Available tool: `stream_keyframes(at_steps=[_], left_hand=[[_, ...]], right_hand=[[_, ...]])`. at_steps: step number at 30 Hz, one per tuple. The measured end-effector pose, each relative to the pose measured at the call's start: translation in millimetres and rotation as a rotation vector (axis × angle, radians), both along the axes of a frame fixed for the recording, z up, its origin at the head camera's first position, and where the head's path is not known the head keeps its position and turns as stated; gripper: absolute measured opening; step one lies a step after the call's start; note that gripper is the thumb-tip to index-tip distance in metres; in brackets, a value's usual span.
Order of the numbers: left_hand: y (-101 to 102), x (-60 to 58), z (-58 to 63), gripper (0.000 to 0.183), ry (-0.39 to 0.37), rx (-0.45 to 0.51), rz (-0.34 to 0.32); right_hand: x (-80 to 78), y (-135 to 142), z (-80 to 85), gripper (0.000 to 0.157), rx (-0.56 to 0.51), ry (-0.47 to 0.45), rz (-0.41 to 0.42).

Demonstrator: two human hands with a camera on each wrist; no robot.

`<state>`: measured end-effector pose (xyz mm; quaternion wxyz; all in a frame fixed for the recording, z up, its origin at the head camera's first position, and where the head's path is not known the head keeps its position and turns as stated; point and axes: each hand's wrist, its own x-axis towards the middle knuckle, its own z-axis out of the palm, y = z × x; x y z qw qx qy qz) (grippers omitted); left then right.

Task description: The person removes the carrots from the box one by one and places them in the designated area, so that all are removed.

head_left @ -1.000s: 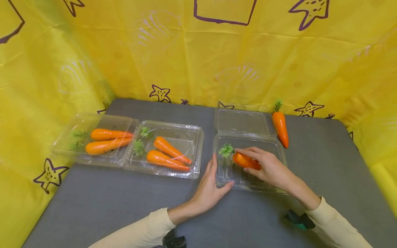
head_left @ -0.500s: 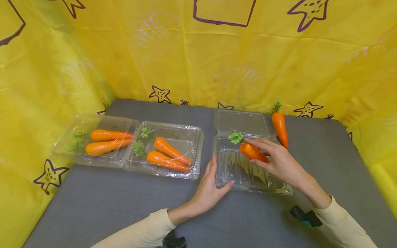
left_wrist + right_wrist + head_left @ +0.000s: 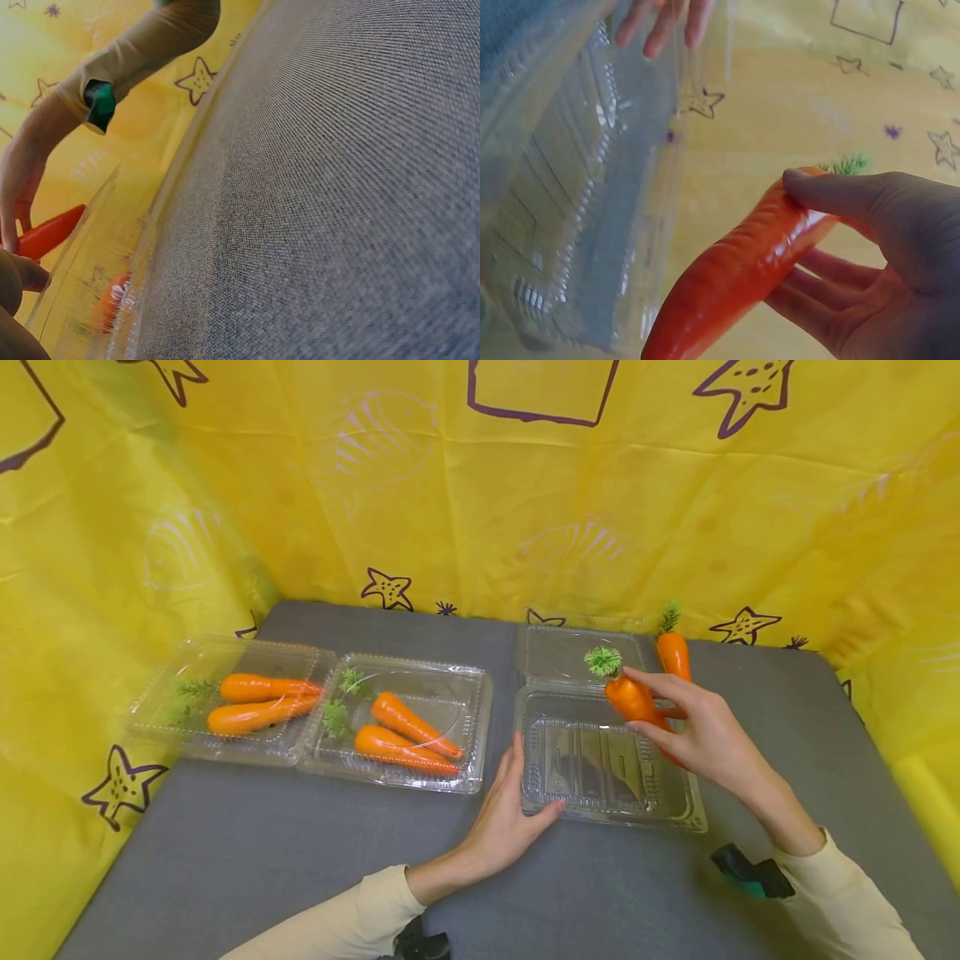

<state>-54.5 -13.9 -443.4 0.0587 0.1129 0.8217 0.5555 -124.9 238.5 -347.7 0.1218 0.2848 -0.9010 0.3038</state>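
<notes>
In the head view my right hand [image 3: 708, 731] pinches an orange carrot [image 3: 628, 695] by its body between thumb and fingers. The carrot is tilted, its green leafy top up at the left, held above a clear plastic clamshell container [image 3: 611, 818] that lies open. The right wrist view shows the thumb laid over the carrot's upper end and the fingers beneath it. My left hand [image 3: 501, 822] rests against the container's left side, fingers straight along the wall and thumb at the front edge. Another carrot [image 3: 673, 656] lies beside the container's lid [image 3: 585, 656], partly hidden by my right hand.
On the left of the grey table [image 3: 315, 852] lies a second clear clamshell container [image 3: 390, 782], spread open. A pair of carrots [image 3: 262, 687] is seen at its left half, another pair [image 3: 405, 722] at its right half. A yellow patterned curtain [image 3: 480, 510] encloses the back and sides.
My right hand has lifted the carrot out of the right container and moved it rightward and toward the back. My left hand has stayed against the container.
</notes>
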Motion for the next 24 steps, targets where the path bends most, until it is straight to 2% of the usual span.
stream_keyframes(at_steps=[5,11,17,24], left_hand=[[-0.8,-0.3,-0.3,0.103,0.001,-0.005,0.0],[-0.3,0.8,-0.6,0.103,-0.005,-0.006,-0.004],[0.6,1.1,-1.6,0.102,0.021,0.004,-0.002],[0.2,0.1,-2.0,0.102,0.003,0.004,-0.004]], right_hand=[[-3.7,12.5,5.6,0.073,-0.05,0.017,-0.075],[-5.3,24.7,6.7,0.073,-0.123,-0.039,-0.136],[-9.1,29.4,4.7,0.068,-0.159,-0.058,-0.177],[-21.2,32.2,4.4,0.064,-0.172,-0.118,-0.262]])
